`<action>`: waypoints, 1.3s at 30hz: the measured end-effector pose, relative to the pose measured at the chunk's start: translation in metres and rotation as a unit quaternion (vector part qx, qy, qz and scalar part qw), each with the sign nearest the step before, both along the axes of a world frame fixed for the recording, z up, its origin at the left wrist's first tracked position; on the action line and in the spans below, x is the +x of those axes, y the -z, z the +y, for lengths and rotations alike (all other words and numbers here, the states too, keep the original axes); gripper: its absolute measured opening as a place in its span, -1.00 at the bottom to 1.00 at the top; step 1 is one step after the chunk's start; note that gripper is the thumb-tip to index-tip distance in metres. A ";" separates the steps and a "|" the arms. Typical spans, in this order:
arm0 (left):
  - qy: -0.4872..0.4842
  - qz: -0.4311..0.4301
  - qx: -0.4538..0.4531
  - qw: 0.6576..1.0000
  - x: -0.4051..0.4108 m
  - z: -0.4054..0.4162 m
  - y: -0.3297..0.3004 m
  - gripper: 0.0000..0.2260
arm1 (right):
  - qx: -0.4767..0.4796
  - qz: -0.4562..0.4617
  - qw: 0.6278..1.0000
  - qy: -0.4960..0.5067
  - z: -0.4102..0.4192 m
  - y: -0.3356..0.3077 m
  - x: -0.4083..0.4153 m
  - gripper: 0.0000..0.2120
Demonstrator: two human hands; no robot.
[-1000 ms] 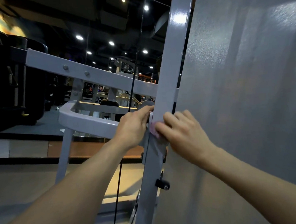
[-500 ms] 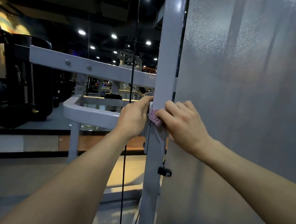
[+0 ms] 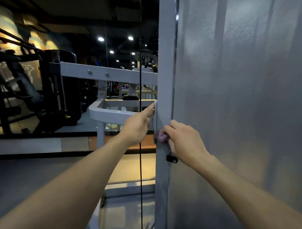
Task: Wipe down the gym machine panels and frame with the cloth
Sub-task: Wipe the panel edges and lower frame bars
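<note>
Under the right hand (image 3: 184, 140), whose grip pinched the pink cloth (image 3: 162, 137), lay the grey frame post (image 3: 164, 78); the left hand (image 3: 138, 126) touched it with relaxed fingers. The panel (image 3: 243, 108) beside looked still unwiped.

Both bare forearms reach forward from the near edge, the left from the lower left, the right from the lower right, converging toward the middle. The left hand (image 3: 138, 127) lies back-up with its fingers stretched out straight to the far right, fingertips touching the upright white metal post (image 3: 165, 95). The right hand (image 3: 183, 140), lower and just to the right, has its fingers curled, pinching a small crumpled pink cloth (image 3: 161, 137) against that post.
</note>
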State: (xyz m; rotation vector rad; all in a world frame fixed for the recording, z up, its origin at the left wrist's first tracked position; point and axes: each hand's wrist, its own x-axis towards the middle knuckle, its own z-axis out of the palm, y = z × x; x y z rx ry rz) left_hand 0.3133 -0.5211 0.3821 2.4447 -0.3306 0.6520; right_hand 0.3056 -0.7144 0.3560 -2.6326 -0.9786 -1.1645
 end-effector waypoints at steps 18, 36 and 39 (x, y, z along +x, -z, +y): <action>0.168 0.087 -0.337 0.922 -0.083 -0.029 0.073 -0.76 | 0.394 0.403 0.820 -0.093 -0.003 0.006 -0.067 -0.98; 0.012 -0.135 -0.293 0.946 -0.025 0.013 0.036 -0.94 | 0.618 0.423 0.636 -0.183 0.044 0.047 -0.019 -0.90; -0.017 -0.218 -0.209 0.953 -0.008 0.008 -0.005 -0.89 | 0.613 0.403 0.650 -0.199 0.044 0.051 -0.015 -0.88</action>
